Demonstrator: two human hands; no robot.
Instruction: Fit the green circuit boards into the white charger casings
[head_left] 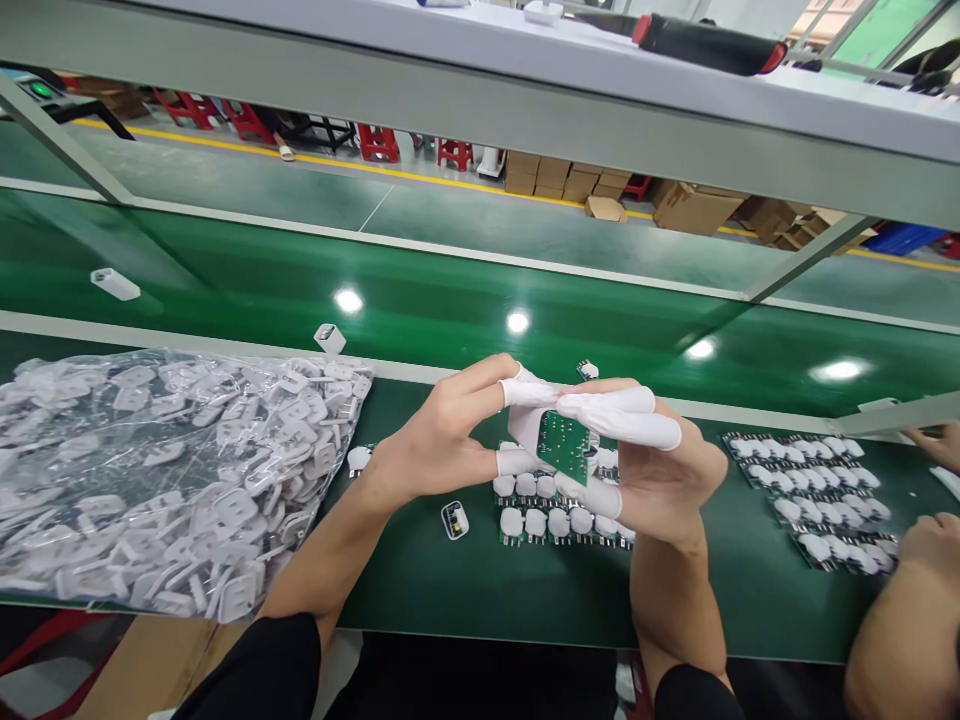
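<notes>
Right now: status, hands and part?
Left hand, right hand both shut on green circuit board. Rows of white-capped boards beneath. Clear plastic bag of white covers at left.

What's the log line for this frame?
left hand: pinches white shell | right hand: holds circuit board | bench: board rows, bag of plug covers | co-worker's hand: far right

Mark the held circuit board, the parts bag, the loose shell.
green circuit board [564, 445], head view, bare centre
bag of white plug covers [172, 470], head view, middle
loose white shell [455, 520], head view, top face
</notes>
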